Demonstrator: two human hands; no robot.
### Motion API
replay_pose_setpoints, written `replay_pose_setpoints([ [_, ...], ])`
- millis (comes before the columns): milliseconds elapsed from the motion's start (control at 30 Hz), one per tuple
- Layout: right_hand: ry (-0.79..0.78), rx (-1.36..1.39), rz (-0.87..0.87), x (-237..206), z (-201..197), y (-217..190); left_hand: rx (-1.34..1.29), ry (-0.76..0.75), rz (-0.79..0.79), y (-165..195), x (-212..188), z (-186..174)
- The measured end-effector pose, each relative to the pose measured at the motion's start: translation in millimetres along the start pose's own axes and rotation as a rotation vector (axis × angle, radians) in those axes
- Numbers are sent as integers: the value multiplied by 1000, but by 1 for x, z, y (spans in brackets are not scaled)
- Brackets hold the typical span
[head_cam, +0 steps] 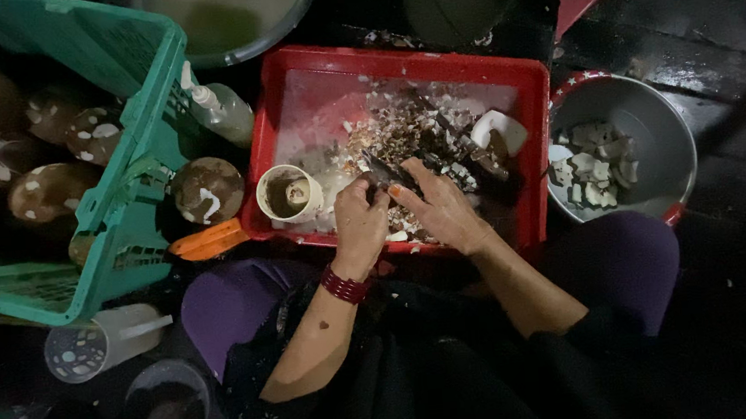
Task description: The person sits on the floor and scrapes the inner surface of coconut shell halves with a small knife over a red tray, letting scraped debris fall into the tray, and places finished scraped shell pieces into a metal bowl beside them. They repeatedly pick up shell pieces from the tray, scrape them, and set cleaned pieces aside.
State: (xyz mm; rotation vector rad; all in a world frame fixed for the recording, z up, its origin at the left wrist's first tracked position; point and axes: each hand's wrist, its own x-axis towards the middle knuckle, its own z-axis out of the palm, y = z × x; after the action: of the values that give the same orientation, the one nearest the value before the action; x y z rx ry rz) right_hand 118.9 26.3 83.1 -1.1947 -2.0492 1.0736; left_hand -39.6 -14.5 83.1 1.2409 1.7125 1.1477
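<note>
**Cutting coconut in the red tray**

Dark knife (391, 173) sits over shell scraps at front of red tray (397, 57); left hand (361, 222) closed on its handle, right hand (440, 205) fingers bent, steadying at blade. Looks mid-cut. White chunks fill gray bowl (671, 140) to the right; peeled coconut (206, 190) waits left. Next cut prob. needs fingers clear of edge.

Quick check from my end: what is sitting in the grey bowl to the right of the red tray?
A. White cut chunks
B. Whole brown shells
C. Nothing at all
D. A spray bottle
A: the grey bowl beside the red tray holds a pile of white cut chunks; no brown shells or bottle lie in it.
</note>
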Motion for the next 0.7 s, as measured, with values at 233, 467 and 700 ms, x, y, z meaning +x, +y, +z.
replay_pose_setpoints([
  [233, -76, 41, 411, 5, -14, -9, -90, -55, 93, -13, 6, 10],
  [467, -99, 126, 88, -2, -42, -26, -554, -215, -136, -18, 21, -16],
  [700, -301, -23, 288, -9, -41, -55, -804, -275, -167, -46, 28, -15],
])
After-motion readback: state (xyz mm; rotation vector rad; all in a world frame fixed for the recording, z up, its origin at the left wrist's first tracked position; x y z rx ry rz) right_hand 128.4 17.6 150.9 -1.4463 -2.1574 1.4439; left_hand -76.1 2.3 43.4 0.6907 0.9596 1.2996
